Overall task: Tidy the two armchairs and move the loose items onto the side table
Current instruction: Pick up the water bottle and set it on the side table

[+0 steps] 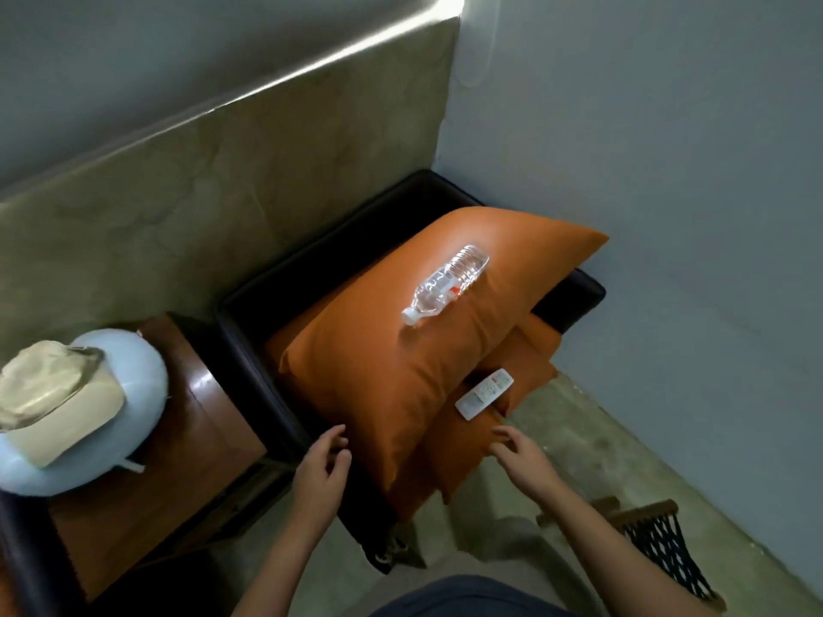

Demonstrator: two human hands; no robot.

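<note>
A dark armchair (pixel 249 313) stands in the room's corner with a big orange cushion (pixel 392 349) lying askew over its seat cushion (pixel 458 447). A clear plastic water bottle (pixel 445 285) lies on its side on top of the big cushion. A white remote control (pixel 484 393) rests on the orange seat by the front right. My left hand (pixel 323 465) hovers open at the cushion's near left corner. My right hand (pixel 519 456) is open just below the remote, touching nothing.
A wooden side table (pixel 209 420) stands left of the armchair, bearing a round pale-blue object (pixel 138 371) with a beige cap (pixel 53 398) on top. A second dark chair's edge (pixel 18 549) shows at far left. A wood-and-net item (pixel 659 545) lies on the concrete floor at right.
</note>
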